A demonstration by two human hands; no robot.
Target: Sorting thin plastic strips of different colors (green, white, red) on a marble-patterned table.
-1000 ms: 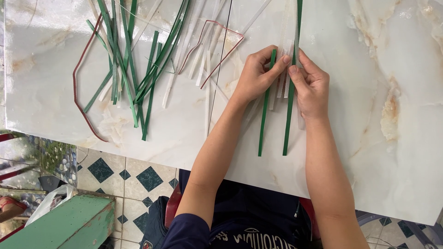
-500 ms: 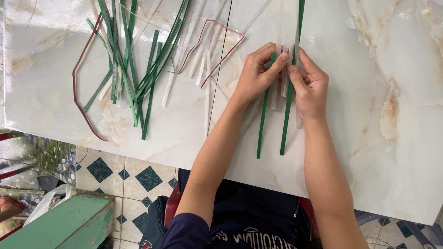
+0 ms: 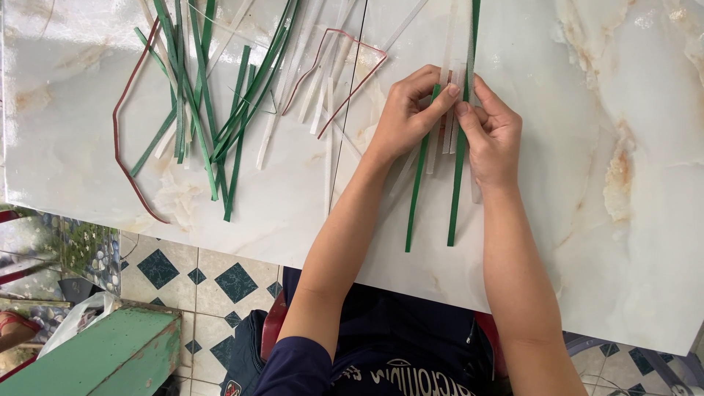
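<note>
The fingers (image 3: 446,94) of the left hand (image 3: 405,117) are curling in from about nine o'clock and pinching down, thumb against forefinger, on the upper part of a green strip (image 3: 416,192), while the fingertips of the right hand (image 3: 493,136) are closing from three o'clock on a small bundle of pale translucent strips (image 3: 453,84) and the second green strip (image 3: 457,183) just beside it. Both hands are nearly closed, their tips touching one another at the centre; how many pale strips each is gripping cannot be told, since the knuckles are hiding them.

The two green strips are lying on the white marble table (image 3: 587,220) with their long axes running almost twelve to six: the tops are passing under the fingers and the free ends are trailing towards six o'clock, towards the person, between the two forearms. The left strip is leaning slightly, its lower end drifting towards seven o'clock, so the pair is spreading apart downward. The left hand is sitting nearer the left strip, the right hand nearer the right one.

Well apart, at about ten o'clock from the hands, a loose heap of green strips (image 3: 213,95) is lying fanned out with more pale strips (image 3: 315,95) and a thin red band (image 3: 125,158) looping round its left edge.
</note>
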